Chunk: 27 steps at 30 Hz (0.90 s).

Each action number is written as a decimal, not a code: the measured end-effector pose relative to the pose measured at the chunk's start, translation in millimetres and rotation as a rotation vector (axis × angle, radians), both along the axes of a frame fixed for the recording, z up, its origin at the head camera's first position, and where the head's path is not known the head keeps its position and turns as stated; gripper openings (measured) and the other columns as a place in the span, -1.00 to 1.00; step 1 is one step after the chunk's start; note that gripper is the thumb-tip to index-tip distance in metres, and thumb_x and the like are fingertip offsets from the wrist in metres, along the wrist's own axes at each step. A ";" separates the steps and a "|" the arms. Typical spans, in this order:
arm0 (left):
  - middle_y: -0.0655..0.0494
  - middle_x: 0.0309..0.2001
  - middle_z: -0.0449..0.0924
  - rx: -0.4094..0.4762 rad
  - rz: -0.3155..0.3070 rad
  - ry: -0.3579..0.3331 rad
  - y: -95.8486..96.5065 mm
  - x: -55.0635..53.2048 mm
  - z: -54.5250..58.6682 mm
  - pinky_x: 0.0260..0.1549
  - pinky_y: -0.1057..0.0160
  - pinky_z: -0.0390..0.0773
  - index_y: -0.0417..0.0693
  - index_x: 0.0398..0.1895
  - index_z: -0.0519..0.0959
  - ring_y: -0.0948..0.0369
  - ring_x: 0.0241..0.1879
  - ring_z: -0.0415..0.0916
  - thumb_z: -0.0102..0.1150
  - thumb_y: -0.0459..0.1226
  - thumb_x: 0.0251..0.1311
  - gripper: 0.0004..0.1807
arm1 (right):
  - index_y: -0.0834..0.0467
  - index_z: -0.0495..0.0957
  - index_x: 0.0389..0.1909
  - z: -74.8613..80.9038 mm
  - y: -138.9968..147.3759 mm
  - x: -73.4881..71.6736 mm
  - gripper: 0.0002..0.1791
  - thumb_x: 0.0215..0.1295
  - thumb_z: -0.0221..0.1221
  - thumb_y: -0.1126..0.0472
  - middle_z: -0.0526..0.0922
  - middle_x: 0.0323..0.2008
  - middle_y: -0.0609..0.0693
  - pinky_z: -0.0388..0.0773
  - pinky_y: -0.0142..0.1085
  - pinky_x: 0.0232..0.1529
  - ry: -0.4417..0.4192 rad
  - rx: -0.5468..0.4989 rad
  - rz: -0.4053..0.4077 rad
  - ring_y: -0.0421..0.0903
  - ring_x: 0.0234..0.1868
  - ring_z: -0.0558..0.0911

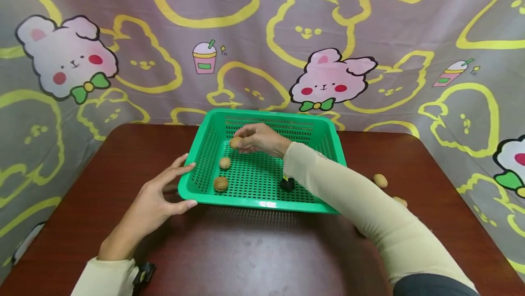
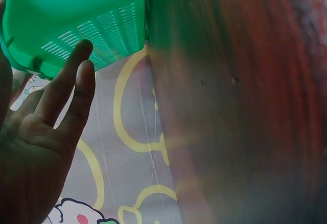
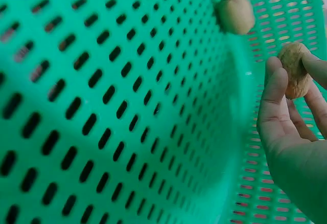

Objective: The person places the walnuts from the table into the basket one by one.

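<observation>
Between thumb and fingers, my right hand (image 1: pixel 262 140) pinches a walnut (image 3: pixel 295 69) inside the green plastic basket (image 1: pixel 268 204), toward its far left. Two more walnuts lie on the basket floor along the left side: a small pale one (image 1: pixel 224 163) and a browner one (image 1: pixel 220 184) nearer the front. My left hand (image 1: pixel 153 198) is at the basket's front left corner, fingers spread along the left rim and thumb at the front rim. In the left wrist view, extended fingers (image 2: pixel 76 88) of that hand overlap the slotted outer wall.
Right of the basket, two more walnuts (image 1: pixel 380 180) (image 1: pixel 400 201) lie on the dark red-brown table (image 1: pixel 254 250), the nearer partly hidden by my right sleeve (image 1: pixel 369 205). A cloth (image 1: pixel 246 49) with cartoon rabbits hangs behind the table and along its sides.
</observation>
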<state>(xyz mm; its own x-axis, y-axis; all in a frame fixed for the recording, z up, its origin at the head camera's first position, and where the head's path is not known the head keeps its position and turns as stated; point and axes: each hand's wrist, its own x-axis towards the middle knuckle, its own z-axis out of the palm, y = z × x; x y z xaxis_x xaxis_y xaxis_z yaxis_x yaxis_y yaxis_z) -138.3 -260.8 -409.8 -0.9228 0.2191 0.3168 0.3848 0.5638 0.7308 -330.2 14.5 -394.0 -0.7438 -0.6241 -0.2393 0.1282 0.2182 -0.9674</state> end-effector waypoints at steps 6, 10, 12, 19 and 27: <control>-0.10 0.63 0.20 -0.004 0.018 -0.023 -1.3 5.0 1.4 -0.10 0.55 0.62 -0.04 0.48 0.47 0.12 0.06 0.72 0.65 -0.35 0.00 -0.10 | 0.32 0.55 0.28 -13.1 -19.3 -8.7 -0.60 0.48 0.21 0.39 0.69 0.00 0.11 0.63 0.08 0.23 0.045 0.058 -0.006 0.23 0.05 0.72; -0.10 0.63 0.19 -0.001 0.012 -0.021 0.1 5.1 -0.3 -0.10 0.54 0.63 -0.02 0.49 0.47 0.38 0.06 0.66 0.64 -0.35 0.01 -0.11 | 0.28 0.61 0.20 -18.3 -26.0 -7.9 -0.67 0.47 0.22 0.38 0.71 0.02 0.16 0.71 -0.05 0.09 0.112 0.110 -0.015 0.11 -0.06 0.76; -0.10 0.63 0.20 0.006 0.011 -0.014 0.8 5.1 -1.0 -0.11 0.55 0.63 -0.02 0.48 0.47 0.52 0.04 0.61 0.65 -0.36 0.00 -0.10 | 0.27 0.62 0.18 -20.5 -28.5 -6.1 -0.69 0.46 0.23 0.38 0.72 0.04 0.19 0.73 -0.09 0.05 0.144 0.126 -0.029 0.11 -0.07 0.77; -0.09 0.62 0.22 0.007 0.010 0.007 1.7 3.8 -2.2 -0.09 0.63 0.56 0.00 0.47 0.48 0.67 0.04 0.51 0.66 -0.36 -0.03 -0.09 | 0.27 0.62 0.23 -24.1 -33.4 0.5 -0.65 0.47 0.22 0.41 0.70 0.17 0.21 0.74 -0.21 0.00 0.263 0.199 -0.086 0.10 -0.01 0.77; -0.15 0.61 0.22 0.014 -0.010 0.017 4.2 -2.1 -3.2 -0.10 0.63 0.57 -0.03 0.47 0.48 0.69 0.05 0.50 0.66 -0.38 -0.04 -0.09 | 0.24 0.60 0.29 -21.9 -30.7 -0.5 -0.58 0.47 0.15 0.47 0.67 0.23 0.21 0.74 -0.26 -0.04 0.310 0.249 -0.110 0.07 -0.02 0.77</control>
<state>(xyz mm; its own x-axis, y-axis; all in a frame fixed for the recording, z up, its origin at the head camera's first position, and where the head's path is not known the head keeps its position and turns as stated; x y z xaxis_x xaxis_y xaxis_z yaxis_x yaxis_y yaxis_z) -140.4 -256.6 -413.0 -0.9150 0.2243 0.3353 0.4029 0.5497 0.7317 -330.7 -16.3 -415.9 -0.8632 -0.4884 -0.1276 -0.1251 0.4519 -0.8833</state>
